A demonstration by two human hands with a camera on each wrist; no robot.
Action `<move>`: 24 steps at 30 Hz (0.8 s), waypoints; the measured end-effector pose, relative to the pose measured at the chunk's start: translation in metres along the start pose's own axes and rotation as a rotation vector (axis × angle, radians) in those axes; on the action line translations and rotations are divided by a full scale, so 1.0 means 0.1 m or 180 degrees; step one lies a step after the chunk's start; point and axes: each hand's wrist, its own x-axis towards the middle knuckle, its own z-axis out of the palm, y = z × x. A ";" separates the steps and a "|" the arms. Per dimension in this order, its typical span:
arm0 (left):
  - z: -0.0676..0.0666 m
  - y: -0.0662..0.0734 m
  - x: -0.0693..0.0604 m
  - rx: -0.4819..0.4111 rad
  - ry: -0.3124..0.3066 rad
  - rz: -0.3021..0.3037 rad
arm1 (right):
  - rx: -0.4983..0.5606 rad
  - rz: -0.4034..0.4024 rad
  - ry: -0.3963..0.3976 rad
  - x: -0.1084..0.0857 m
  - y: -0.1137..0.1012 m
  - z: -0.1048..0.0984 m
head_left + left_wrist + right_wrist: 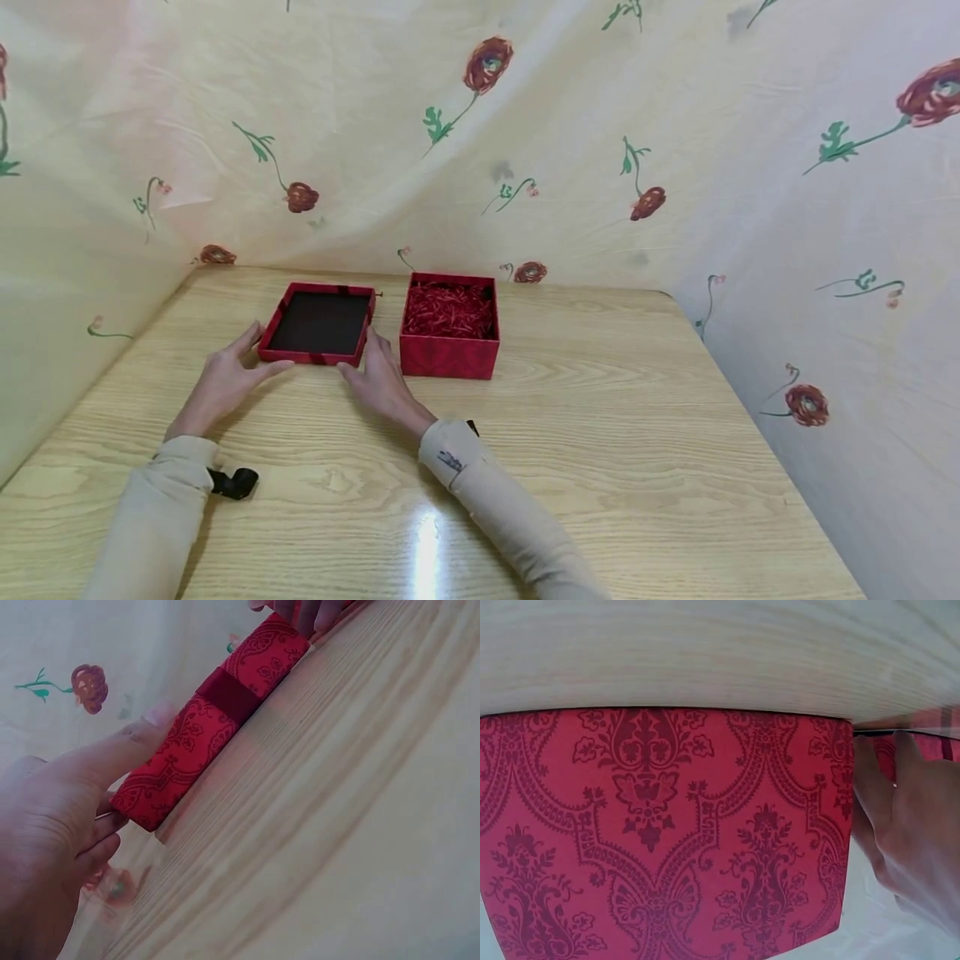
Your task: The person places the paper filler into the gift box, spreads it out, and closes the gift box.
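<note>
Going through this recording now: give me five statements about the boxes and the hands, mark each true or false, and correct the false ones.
1. The deep red patterned square box holds red shredded filling. True.
2. The shallow red patterned square lid sits on top of the box. False: it lies beside the box on the light wood-grain table.
3. The lid's black inside faces up. True.
4. The bare right hand reaches into the filling. False: it is at the lid's right near corner.
5. The bare left hand is at the lid's left near corner. True.
</note>
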 end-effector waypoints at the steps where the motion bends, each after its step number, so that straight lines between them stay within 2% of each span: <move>1: 0.00 -0.01 0.00 0.0014 -0.0007 0.0004 | -0.0008 0.0028 -0.0004 0.01 0.00 0.01; 8: 0.02 -0.04 0.02 -0.0007 -0.0018 0.0034 | 0.0002 0.0114 -0.0017 0.08 0.02 0.03; 13: 0.03 -0.05 0.02 0.0073 0.0017 0.0077 | -0.0022 0.0046 0.0025 0.12 0.03 0.03; 19: 0.02 -0.05 0.03 0.0228 -0.0019 0.0052 | 0.0125 -0.0022 -0.0022 0.17 0.08 0.03; 24: 0.02 -0.05 0.02 0.0289 0.0088 0.0116 | 0.0094 -0.0078 0.0045 0.20 0.10 0.03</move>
